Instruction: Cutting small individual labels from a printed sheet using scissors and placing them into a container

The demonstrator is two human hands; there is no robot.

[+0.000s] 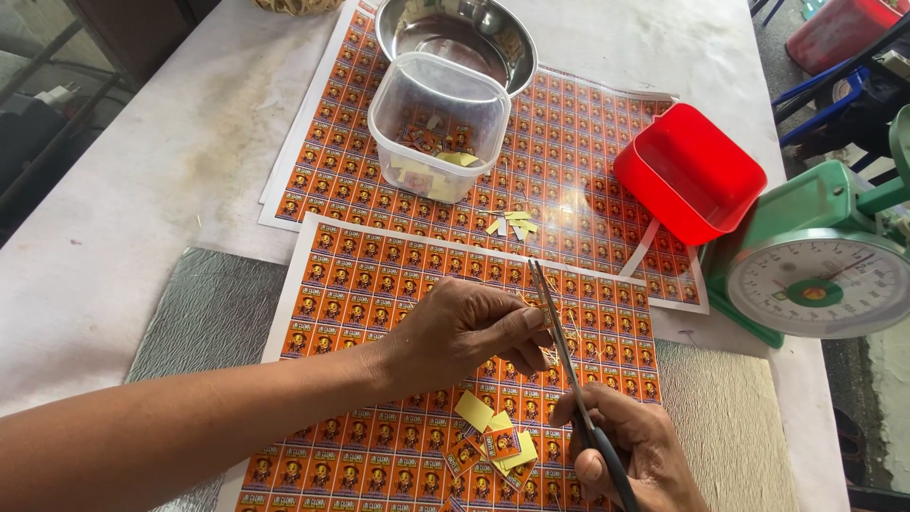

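A pair of scissors (569, 365) is held in the right hand (630, 455), fingers closed through the dark handles, with the thin blades run up and slightly leftward, away from the body. The blade tips are brought to a point just beyond the fingertips of the left hand (464, 332), which is closed in a pinch on something small and pale at the blades; what exactly is pinched cannot be made out. The long axis of the blades is thus laid almost straight ahead from the right hand, crossing close past the left thumb. Both hands are set over a sheet of orange printed labels (379, 284) spread on the bench (142, 190). Loose cut labels (493, 441), some turned yellow side up, are scattered between the two hands. Farther ahead of the left hand, a clear plastic tub (439, 123) with cut pieces is seen, a steel bowl (455, 33) beyond it. Ahead and to the right of the right hand, a red scoop (692, 171) and a green dial scale (815, 265) are placed.
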